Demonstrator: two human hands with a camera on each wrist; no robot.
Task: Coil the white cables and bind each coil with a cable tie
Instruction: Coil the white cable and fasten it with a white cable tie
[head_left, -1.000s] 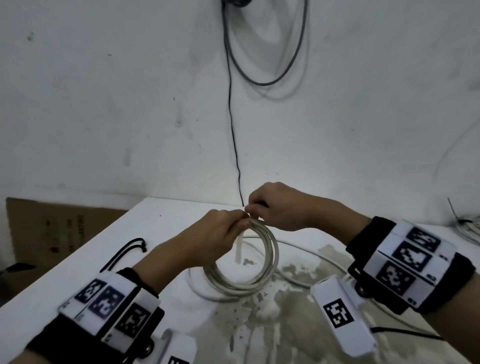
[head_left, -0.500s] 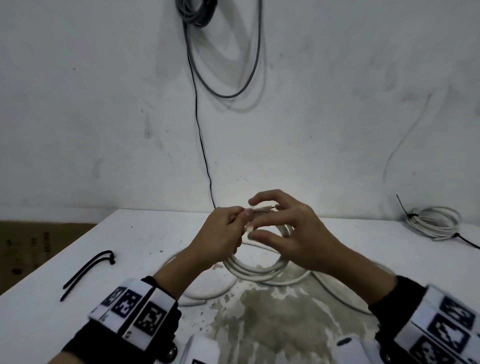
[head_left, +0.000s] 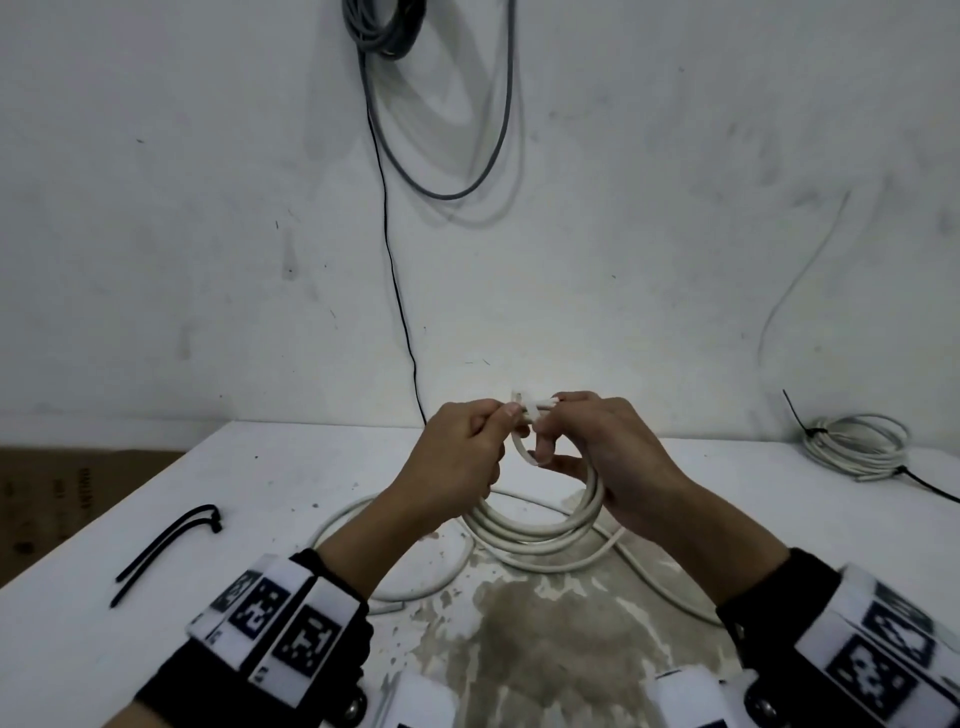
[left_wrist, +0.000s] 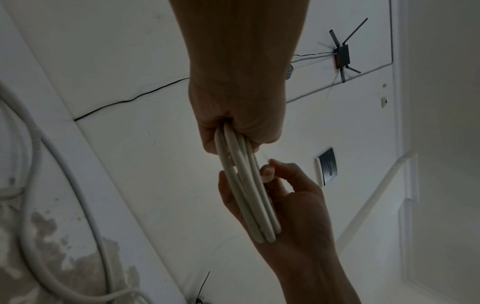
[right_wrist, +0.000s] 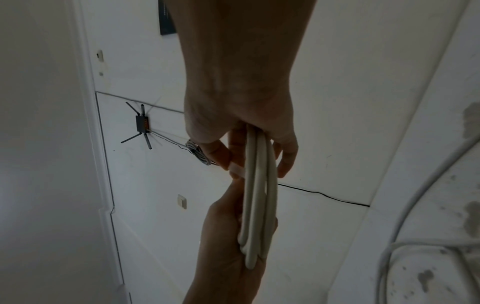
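Note:
I hold a white cable coil (head_left: 535, 530) upright above the table (head_left: 291, 467), its bottom near the surface. My left hand (head_left: 511, 418) grips the top of the coil's strands (left_wrist: 246, 185) in its curled fingers. My right hand (head_left: 545, 431) pinches a white cable tie (head_left: 530, 408) that wraps the top of the coil, and the coil's right side runs through its palm. In the right wrist view the tie (right_wrist: 237, 169) sits between thumb and finger beside the strands (right_wrist: 259, 195). The tie's lock is hidden between the fingers.
Two black cable ties (head_left: 166, 551) lie on the table's left part. A bound white coil (head_left: 857, 441) lies at the far right by the wall. Loose white cable (head_left: 363, 519) trails under my hands over a stained patch (head_left: 545, 639). Grey and black cables (head_left: 395, 249) hang on the wall.
My right hand's fingers, spread half a second ago, have closed on the white tie at the coil's top. The left hand keeps its grip. The camera view has shifted.

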